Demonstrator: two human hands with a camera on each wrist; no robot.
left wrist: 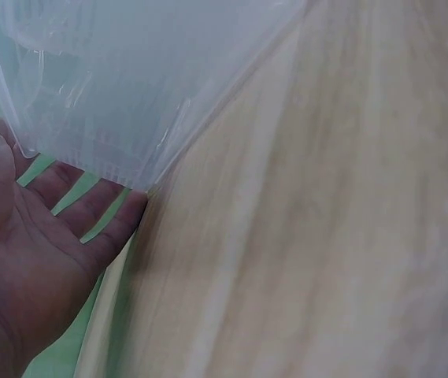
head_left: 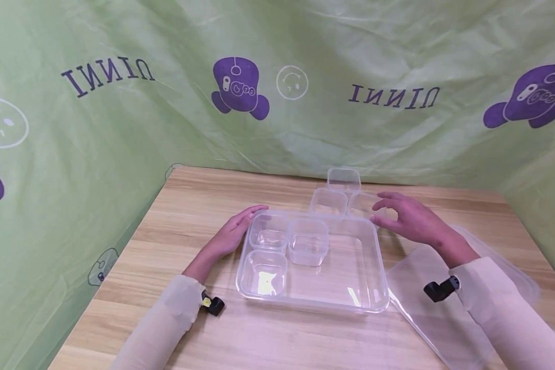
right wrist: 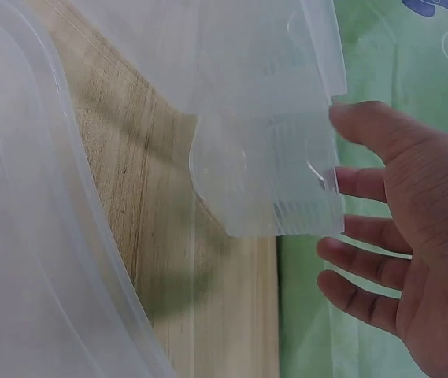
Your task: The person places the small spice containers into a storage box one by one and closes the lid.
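Observation:
A large clear rectangular plastic box [head_left: 339, 267] stands on the table with several small boxes around it. Inside its left part sit three small clear boxes: back left [head_left: 269, 234], front left [head_left: 263, 275] and middle back [head_left: 308, 246]. My left hand [head_left: 231, 234] touches the large box's outer left wall, fingers extended along it. My right hand [head_left: 411, 218] is spread at a small clear box [head_left: 361, 204] behind the large box. In the right wrist view its thumb is beside that small box's rim [right wrist: 330, 165], other fingers loosely bent; firm contact cannot be made out.
Two more small clear boxes stand behind the large one, one nearer [head_left: 329, 201] and one farther [head_left: 344, 180]. Flat translucent lids [head_left: 427, 293] lie at the right, partly under my right forearm. A green printed curtain [head_left: 277, 139] hangs behind the wooden table [head_left: 180, 205].

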